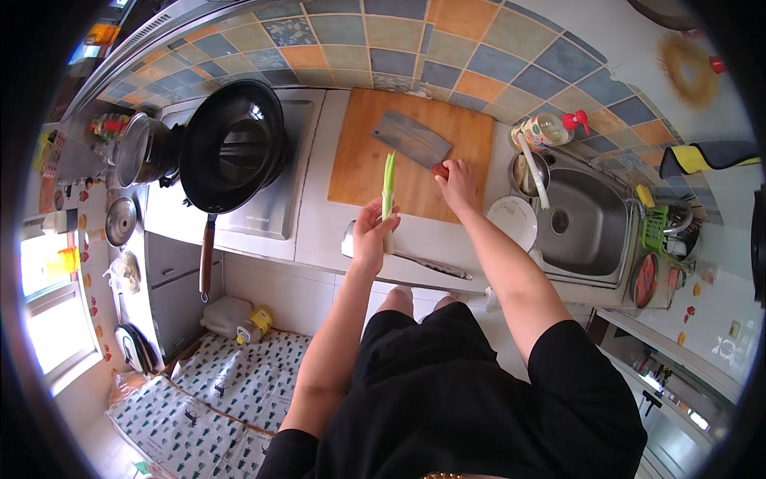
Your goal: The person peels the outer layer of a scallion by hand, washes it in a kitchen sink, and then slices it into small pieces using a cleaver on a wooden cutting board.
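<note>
My left hand (372, 232) grips a green onion stalk (388, 179) upright, its pale end below the fingers and its green split tip above. The stalk is in front of a wooden cutting board (359, 155). On the board lies a cleaver (413, 139), its wide blade pointing to the upper left. My right hand (458, 187) is closed around the cleaver's reddish handle, near the board's right side. A long metal utensil (434, 264) rests on the counter along its front edge, partly hidden behind my left hand.
A black wok (233, 149) sits on the stove at left, its handle over the counter edge, beside a lidded pot (140, 149). At right are a white plate (513, 223), a metal bowl (522, 187) with a white stalk (534, 173) across it, and a steel sink (589, 239).
</note>
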A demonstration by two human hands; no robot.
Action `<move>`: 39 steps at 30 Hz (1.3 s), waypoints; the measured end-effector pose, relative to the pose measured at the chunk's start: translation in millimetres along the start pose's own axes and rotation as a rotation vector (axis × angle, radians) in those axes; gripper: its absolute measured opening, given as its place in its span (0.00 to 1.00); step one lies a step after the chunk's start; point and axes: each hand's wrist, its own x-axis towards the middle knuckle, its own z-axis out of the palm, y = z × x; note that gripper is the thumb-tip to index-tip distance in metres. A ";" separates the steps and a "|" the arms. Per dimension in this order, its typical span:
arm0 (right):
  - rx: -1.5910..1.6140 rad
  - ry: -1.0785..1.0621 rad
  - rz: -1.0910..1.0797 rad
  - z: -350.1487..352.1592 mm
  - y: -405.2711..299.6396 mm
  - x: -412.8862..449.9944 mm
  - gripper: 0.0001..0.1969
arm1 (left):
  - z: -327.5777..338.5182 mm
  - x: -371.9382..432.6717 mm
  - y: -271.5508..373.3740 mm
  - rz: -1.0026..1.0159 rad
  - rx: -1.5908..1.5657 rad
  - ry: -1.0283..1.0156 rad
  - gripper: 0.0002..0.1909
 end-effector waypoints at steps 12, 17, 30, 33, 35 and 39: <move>1.051 -0.259 0.113 -78.1 -72.8 -37.9 0.13 | 43.0 -17.7 2.8 0.195 0.115 -0.058 0.20; 1.106 -0.263 0.108 -107.0 -71.6 -49.7 0.13 | 64.8 -35.4 -5.5 0.286 0.191 -0.049 0.20; 1.076 -0.272 0.097 -158.8 -31.1 -82.7 0.08 | 114.2 -86.5 -42.5 0.356 0.192 -0.024 0.19; 0.901 -0.219 0.023 -170.9 -29.9 -91.3 0.08 | 122.9 -97.4 -51.3 0.360 0.136 -0.041 0.19; 0.945 -0.243 0.008 -173.1 -26.1 -96.7 0.07 | 125.8 -104.5 -56.0 0.390 0.146 -0.067 0.20; 1.308 -0.368 0.111 -169.6 -12.2 -104.6 0.06 | 138.8 -121.3 -56.2 0.324 0.015 -0.077 0.20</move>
